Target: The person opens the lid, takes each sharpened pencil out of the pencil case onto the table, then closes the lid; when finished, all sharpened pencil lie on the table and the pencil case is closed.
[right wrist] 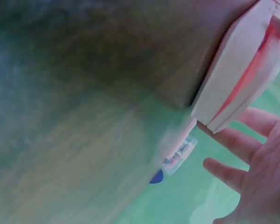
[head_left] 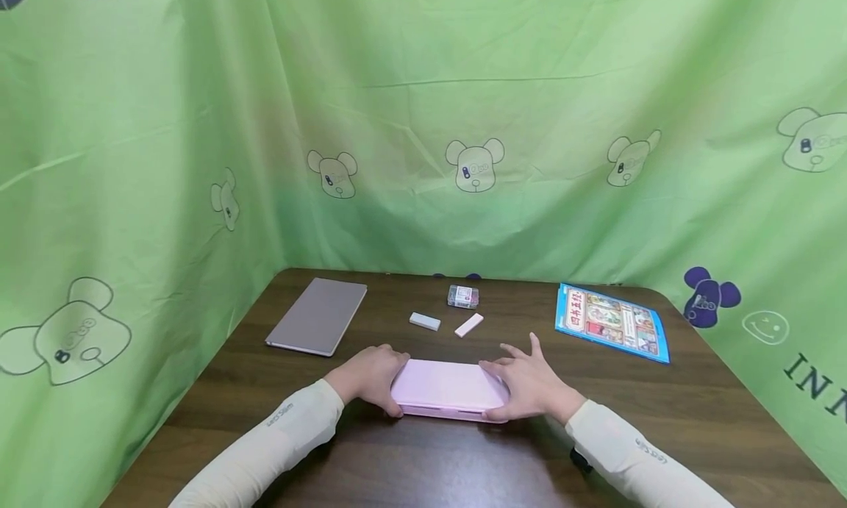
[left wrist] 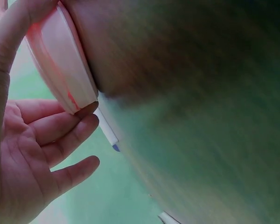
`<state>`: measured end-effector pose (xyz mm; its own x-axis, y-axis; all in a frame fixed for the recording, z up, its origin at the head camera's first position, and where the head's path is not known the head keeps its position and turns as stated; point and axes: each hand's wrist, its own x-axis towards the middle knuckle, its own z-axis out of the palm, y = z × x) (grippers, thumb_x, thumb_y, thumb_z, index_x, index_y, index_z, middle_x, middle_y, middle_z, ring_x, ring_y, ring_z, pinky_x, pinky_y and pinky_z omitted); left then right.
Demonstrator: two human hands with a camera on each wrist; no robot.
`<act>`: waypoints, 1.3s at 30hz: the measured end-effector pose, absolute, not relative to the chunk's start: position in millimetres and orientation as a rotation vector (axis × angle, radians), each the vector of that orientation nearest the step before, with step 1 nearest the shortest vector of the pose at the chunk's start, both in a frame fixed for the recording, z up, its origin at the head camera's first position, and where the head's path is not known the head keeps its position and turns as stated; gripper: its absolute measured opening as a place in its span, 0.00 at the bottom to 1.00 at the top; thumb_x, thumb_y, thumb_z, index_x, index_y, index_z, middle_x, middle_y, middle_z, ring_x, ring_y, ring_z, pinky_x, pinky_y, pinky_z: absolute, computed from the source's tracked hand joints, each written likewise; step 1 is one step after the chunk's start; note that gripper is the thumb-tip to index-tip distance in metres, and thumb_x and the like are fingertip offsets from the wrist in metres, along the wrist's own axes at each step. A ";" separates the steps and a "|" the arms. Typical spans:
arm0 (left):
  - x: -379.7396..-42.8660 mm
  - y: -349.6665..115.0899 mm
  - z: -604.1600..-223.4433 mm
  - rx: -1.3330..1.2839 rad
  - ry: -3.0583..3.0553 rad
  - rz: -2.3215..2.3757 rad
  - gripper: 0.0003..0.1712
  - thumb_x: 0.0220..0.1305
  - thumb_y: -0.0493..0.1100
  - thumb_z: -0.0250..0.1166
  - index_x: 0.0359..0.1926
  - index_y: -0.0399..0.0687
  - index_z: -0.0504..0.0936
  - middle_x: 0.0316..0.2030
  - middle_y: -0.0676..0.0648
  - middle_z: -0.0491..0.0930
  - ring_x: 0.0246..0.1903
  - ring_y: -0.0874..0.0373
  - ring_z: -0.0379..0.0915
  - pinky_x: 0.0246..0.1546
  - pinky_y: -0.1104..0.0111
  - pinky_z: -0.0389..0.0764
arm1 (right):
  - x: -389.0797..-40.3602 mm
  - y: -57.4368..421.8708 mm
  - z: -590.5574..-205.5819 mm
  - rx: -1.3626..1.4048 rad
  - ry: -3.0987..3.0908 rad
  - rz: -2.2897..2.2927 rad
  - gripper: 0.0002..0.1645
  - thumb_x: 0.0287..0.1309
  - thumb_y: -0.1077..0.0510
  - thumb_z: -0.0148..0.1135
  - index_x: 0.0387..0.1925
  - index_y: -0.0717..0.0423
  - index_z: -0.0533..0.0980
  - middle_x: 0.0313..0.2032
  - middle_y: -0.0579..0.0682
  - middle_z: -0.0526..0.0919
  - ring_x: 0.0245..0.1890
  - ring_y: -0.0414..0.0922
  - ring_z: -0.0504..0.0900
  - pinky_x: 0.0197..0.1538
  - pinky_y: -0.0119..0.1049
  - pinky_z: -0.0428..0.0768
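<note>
A flat pink case (head_left: pixel 450 384) with rounded ends lies on the table between my two hands, its lid down. My left hand (head_left: pixel 376 376) grips its left end, thumb at the near edge and fingers at the far edge. At the right end, my right hand (head_left: pixel 529 381) holds it the same way, with some fingers raised off it. In the left wrist view, the case's end wall (left wrist: pixel 60 56) shows a reddish seam between thumb and fingertips. The right wrist view has the other end (right wrist: pixel 242 70) pinched likewise.
Beyond the case lie a pale blue-white block (head_left: pixel 425 321), a pink block (head_left: pixel 469 325) and a small clear box (head_left: pixel 463 296) with a label. A grey notebook (head_left: pixel 319 315) is at the back left, a blue-edged picture book (head_left: pixel 612 323) at the back right. Green curtains (head_left: pixel 423 221) surround the brown table (head_left: pixel 662 420).
</note>
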<state>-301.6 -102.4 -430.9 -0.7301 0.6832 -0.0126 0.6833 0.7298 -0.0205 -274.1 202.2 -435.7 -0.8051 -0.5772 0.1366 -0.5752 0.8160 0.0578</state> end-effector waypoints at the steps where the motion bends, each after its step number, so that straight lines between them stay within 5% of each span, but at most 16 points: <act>1: -301.8 -102.5 -431.0 1.151 2.914 -0.034 0.46 0.30 0.69 0.71 0.47 0.44 0.75 0.35 0.51 0.82 0.36 0.58 0.73 0.38 0.67 0.75 | -274.1 202.7 -434.5 0.913 -2.856 -0.010 0.49 0.35 0.20 0.55 0.55 0.44 0.75 0.48 0.41 0.83 0.60 0.57 0.70 0.57 0.73 0.44; 7: -301.8 -106.1 -432.0 1.107 2.868 0.085 0.53 0.33 0.68 0.71 0.57 0.40 0.70 0.48 0.46 0.80 0.47 0.54 0.74 0.48 0.64 0.75 | -278.9 207.3 -431.5 0.931 -2.897 0.162 0.44 0.40 0.24 0.57 0.54 0.45 0.77 0.48 0.39 0.83 0.62 0.58 0.67 0.55 0.75 0.41; 13: -298.3 -112.4 -434.5 0.944 2.725 0.444 0.59 0.35 0.61 0.75 0.66 0.41 0.60 0.60 0.43 0.69 0.60 0.48 0.65 0.59 0.55 0.67 | -287.4 212.1 -434.2 0.956 -2.912 0.437 0.33 0.45 0.31 0.60 0.47 0.47 0.81 0.45 0.41 0.84 0.63 0.53 0.68 0.57 0.74 0.42; 23: -294.1 -113.7 -440.9 0.885 2.809 0.552 0.68 0.29 0.60 0.78 0.67 0.35 0.52 0.48 0.39 0.78 0.48 0.52 0.75 0.54 0.61 0.72 | -298.5 215.8 -431.5 0.916 -2.870 0.787 0.20 0.53 0.41 0.61 0.37 0.50 0.84 0.41 0.49 0.86 0.59 0.56 0.72 0.59 0.72 0.42; 27: -293.8 -113.1 -441.7 0.900 2.847 0.523 0.65 0.28 0.61 0.78 0.62 0.34 0.55 0.43 0.40 0.80 0.43 0.53 0.77 0.51 0.63 0.74 | -306.4 215.9 -428.6 0.821 -2.819 0.959 0.16 0.56 0.46 0.60 0.32 0.52 0.85 0.37 0.53 0.86 0.53 0.57 0.78 0.60 0.59 0.63; 30: -293.5 -112.7 -442.1 0.918 2.855 0.512 0.63 0.28 0.61 0.78 0.61 0.34 0.56 0.44 0.41 0.80 0.44 0.53 0.76 0.51 0.63 0.74 | -311.7 214.5 -424.7 0.725 -2.793 1.110 0.16 0.56 0.49 0.60 0.30 0.56 0.84 0.33 0.55 0.86 0.39 0.50 0.82 0.42 0.43 0.79; 34: -293.2 -112.6 -441.7 0.912 2.848 0.512 0.67 0.29 0.60 0.78 0.64 0.30 0.53 0.47 0.43 0.80 0.46 0.54 0.76 0.52 0.63 0.73 | -318.4 213.8 -421.5 0.612 -2.747 1.282 0.16 0.57 0.50 0.60 0.30 0.59 0.83 0.28 0.52 0.84 0.26 0.39 0.73 0.31 0.31 0.73; 39: -292.9 -111.5 -440.5 0.892 2.836 0.497 0.69 0.30 0.61 0.77 0.65 0.26 0.52 0.50 0.48 0.79 0.48 0.55 0.75 0.53 0.64 0.72 | -329.2 217.3 -423.9 0.541 -2.642 1.409 0.15 0.58 0.54 0.60 0.36 0.63 0.82 0.33 0.55 0.85 0.29 0.33 0.75 0.35 0.28 0.74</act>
<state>-292.9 -111.5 -440.5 -0.8177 0.5753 -0.0220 0.5335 0.7716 0.3466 -329.2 217.3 -423.9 -0.9320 -0.2626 0.2499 -0.3538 0.5091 -0.7846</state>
